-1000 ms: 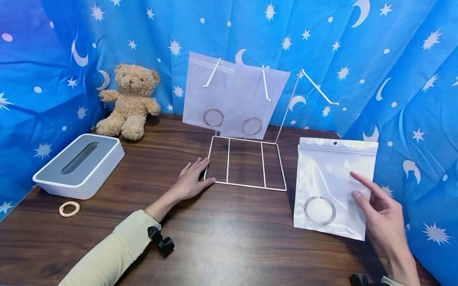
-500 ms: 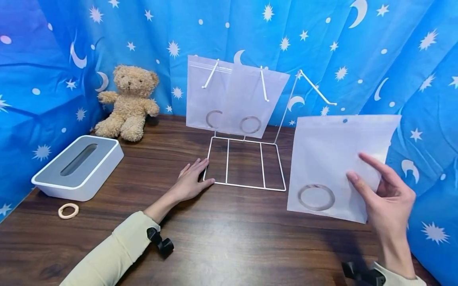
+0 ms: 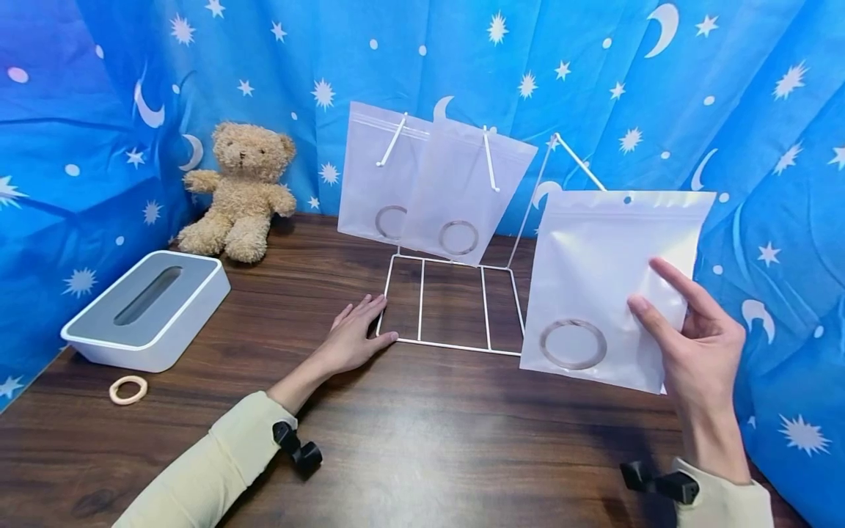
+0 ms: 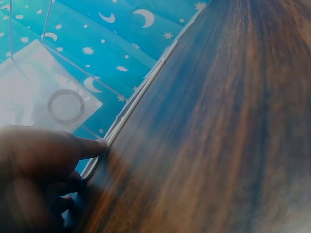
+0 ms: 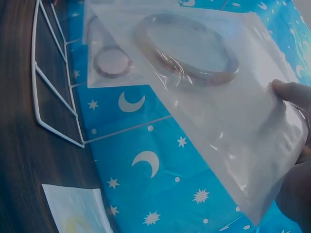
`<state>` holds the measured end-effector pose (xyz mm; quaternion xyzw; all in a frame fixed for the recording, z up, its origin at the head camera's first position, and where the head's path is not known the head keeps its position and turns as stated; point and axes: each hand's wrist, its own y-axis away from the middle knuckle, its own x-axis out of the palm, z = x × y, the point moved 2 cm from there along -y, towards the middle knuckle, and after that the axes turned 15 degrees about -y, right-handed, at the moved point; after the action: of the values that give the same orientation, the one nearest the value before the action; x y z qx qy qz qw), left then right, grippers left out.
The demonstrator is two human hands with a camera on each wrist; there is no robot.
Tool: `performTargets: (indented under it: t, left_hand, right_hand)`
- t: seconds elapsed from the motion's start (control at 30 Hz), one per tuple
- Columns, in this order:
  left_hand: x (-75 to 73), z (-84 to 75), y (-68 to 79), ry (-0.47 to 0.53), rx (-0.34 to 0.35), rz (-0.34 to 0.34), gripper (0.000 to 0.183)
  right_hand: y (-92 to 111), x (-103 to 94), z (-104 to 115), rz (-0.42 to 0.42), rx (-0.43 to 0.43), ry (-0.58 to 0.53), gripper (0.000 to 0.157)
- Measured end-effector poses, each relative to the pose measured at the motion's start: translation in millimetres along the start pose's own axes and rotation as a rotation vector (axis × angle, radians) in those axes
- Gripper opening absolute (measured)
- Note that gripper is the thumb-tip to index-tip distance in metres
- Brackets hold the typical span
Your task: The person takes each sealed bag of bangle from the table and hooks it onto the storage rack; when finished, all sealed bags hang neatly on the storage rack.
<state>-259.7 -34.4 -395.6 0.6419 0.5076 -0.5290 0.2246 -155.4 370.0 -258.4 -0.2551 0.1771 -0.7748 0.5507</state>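
Observation:
My right hand (image 3: 703, 341) pinches a white zip bag (image 3: 594, 253) by its right side, thumb in front. A ring-shaped bangle (image 5: 221, 77) shows through the bag, near its lower left corner in the head view. The bag is upright above the table, and its top overlaps the rack's right hook (image 3: 577, 160). Two similar bags, a left one (image 3: 372, 172) and a right one (image 3: 449, 187), hang on the other hooks, each with a ring inside. My left hand (image 3: 353, 341) rests at the front left corner of the white wire rack (image 3: 455, 345), thumb touching the wire.
A teddy bear (image 3: 240, 194) sits at the back left. Before it stand a grey-topped tissue box (image 3: 148, 308) and a pale wooden ring (image 3: 128, 390). A patterned blue curtain (image 3: 594, 59) encloses the table (image 3: 409, 447). A whitish packet (image 5: 75, 206) shows low in the right wrist view.
My right hand has lifted the bag off the table area and carried it up and leftward toward the rack's right hook. The hanging right bag has swung slightly. My left hand has stayed put.

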Motion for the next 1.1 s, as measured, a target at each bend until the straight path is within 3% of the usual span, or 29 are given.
performTargets:
  t: [0.37,0.6,0.77,0.97,1.1]
  left_hand:
    - [-1.2,0.5,0.2,0.004,-0.005,-0.005,0.068]
    - [0.0,1.0,-0.2,-0.001,-0.002,-0.003,0.068]
    - [0.3,2.6,0.5,-0.003,-0.001,0.0,0.068]
    - [0.2,2.7,0.9,-0.004,0.003,0.004,0.071]
    - [1.1,2.4,1.2,0.001,-0.006,0.001,0.071]
  right_hand:
    - [-7,4.6,3,0.019,0.019,-0.009,0.052]
    - [-17,9.5,-1,0.037,0.035,-0.107,0.052]
    - [-30,15.1,-15,0.042,0.043,-0.088,0.051]
    - [-50,23.3,-39,0.065,-0.036,0.014,0.049]
    - [-72,31.9,-55,0.085,-0.052,-0.022,0.048]
